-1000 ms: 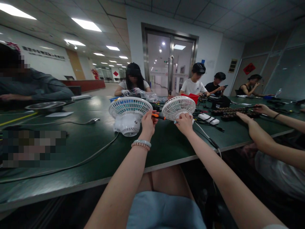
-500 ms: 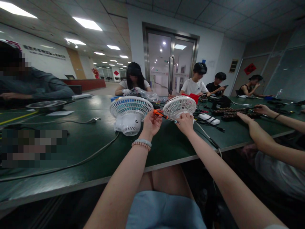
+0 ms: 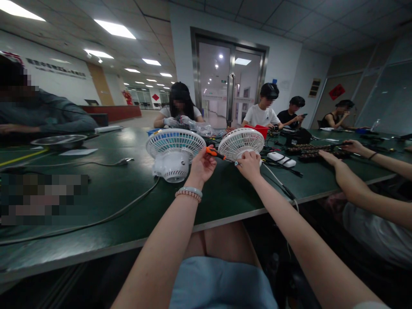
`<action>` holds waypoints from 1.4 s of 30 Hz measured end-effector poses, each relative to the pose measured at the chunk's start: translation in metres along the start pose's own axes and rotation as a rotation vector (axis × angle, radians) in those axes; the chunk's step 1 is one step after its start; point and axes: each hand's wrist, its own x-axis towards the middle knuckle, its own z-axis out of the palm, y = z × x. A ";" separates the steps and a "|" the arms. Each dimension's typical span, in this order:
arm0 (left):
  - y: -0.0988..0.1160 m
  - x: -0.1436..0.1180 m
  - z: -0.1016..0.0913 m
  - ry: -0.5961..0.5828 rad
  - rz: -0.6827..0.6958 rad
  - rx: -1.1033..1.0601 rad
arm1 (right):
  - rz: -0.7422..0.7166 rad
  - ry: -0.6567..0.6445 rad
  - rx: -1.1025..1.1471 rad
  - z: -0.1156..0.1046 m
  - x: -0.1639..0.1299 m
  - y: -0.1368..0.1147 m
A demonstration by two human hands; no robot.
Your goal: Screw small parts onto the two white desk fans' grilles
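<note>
Orange screwdriver (image 3: 213, 152) is gripped by left hand (image 3: 202, 166), tip apparently at right fan (image 3: 241, 143), steadied by closed right hand (image 3: 249, 165); shaft is best kept straight.

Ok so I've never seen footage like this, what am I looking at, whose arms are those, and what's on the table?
The picture comes from a camera worn on a person's head, looking forward and down, so the two bare arms reaching in from below are that person's own. Their left hand grips an orange-handled screwdriver; their right hand rests against a small white fan. A second white fan stands beside it on the dark green table, with a grey cable. The arms on the right belong to a co-worker; other people sit opposite.
</note>
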 end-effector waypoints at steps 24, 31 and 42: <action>-0.003 0.005 -0.006 0.029 0.032 0.017 | -0.010 0.008 0.000 0.000 0.001 0.001; -0.004 0.007 -0.008 0.047 0.045 -0.034 | -0.011 0.017 -0.001 0.000 0.001 0.001; -0.002 0.005 0.001 -0.018 0.055 -0.039 | -0.012 0.011 -0.005 0.000 0.002 0.000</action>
